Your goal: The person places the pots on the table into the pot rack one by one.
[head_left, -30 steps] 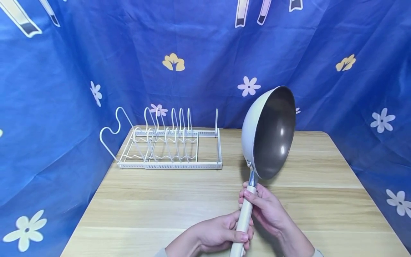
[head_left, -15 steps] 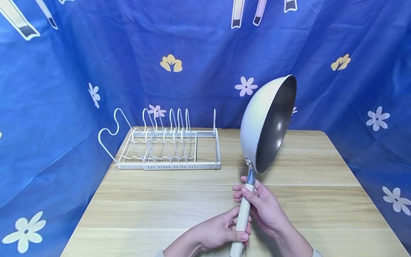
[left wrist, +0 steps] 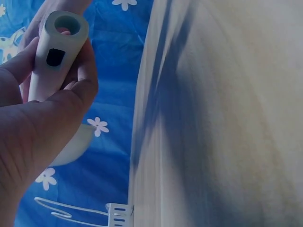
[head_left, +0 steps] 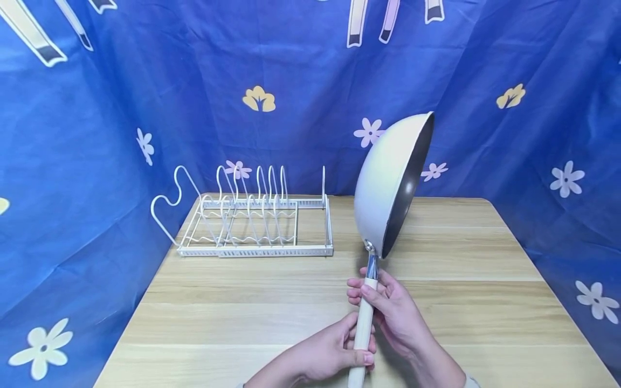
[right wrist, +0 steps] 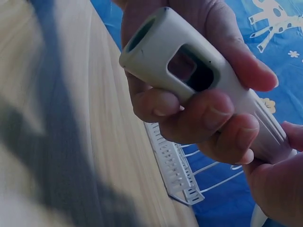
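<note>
A wok (head_left: 383,178), white outside and dark inside, is held up over the table, its bowl tipped on edge with the opening facing right. Its cream handle (head_left: 363,328) slants down toward me from a shiny metal collar. My left hand (head_left: 330,347) grips the handle near its lower end, thumb across the top. Higher up, just below the collar, my right hand (head_left: 400,315) holds the same handle with its thumb on the near side. The hollow handle end (left wrist: 57,52) with its slot shows in the left wrist view, and the left fingers (right wrist: 208,118) wrap it in the right wrist view.
A white wire pan rack (head_left: 276,250) with several upright loops stands at the back left of the wooden table (head_left: 233,312). Its left end loop leans outward past the table edge. A blue patterned cloth (head_left: 301,64) hangs around the back and sides.
The wok has turned so more of its white outside and less of its dark inside shows. It has risen a little and shifted slightly left; both hands keep their hold on the handle.
</note>
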Action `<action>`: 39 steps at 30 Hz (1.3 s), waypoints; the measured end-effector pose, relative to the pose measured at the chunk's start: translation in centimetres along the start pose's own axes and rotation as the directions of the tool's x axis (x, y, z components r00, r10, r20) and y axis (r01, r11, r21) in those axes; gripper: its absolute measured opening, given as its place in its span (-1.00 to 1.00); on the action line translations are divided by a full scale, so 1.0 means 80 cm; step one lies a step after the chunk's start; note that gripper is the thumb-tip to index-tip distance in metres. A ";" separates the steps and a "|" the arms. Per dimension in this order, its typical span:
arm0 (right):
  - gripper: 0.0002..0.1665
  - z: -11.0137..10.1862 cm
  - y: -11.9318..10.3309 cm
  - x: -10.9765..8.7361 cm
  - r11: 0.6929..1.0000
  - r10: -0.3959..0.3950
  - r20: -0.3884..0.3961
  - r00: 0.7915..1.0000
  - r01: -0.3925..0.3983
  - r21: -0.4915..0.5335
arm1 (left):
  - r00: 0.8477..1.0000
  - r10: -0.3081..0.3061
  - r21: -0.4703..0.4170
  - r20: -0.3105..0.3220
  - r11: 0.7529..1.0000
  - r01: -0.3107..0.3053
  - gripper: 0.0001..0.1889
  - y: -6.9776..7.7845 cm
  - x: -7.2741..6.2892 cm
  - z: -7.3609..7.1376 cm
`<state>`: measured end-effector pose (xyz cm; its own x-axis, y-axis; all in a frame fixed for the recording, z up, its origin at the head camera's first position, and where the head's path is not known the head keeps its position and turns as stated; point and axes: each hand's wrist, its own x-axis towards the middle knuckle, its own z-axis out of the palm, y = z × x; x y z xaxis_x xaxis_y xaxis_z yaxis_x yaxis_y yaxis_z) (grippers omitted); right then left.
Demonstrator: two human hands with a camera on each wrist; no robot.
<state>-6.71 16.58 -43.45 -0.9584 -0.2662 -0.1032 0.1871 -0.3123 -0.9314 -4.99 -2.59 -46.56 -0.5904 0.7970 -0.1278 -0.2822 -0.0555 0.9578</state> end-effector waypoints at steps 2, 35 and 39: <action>-0.42 0.000 0.001 0.001 1.000 -0.012 0.019 1.000 0.012 0.007 | 1.000 0.002 0.003 -0.011 1.000 -0.002 -0.51 0.001 -0.001 0.001; -0.49 0.067 -0.016 0.038 0.977 -0.205 0.338 0.918 0.173 0.123 | 0.961 0.059 0.174 -0.270 0.985 -0.011 -0.19 0.042 -0.061 -0.017; -0.48 0.080 -0.024 0.041 0.982 -0.184 0.358 0.915 0.157 0.103 | 0.956 0.094 0.219 -0.278 0.975 -0.032 -0.24 0.050 -0.070 -0.017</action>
<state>-8.81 10.49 -39.73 -0.8343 -0.5130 0.2022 0.0555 -0.4429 -0.8948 -3.87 -8.10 -42.39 -0.8015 0.5890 -0.1035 -0.0903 0.0518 0.9946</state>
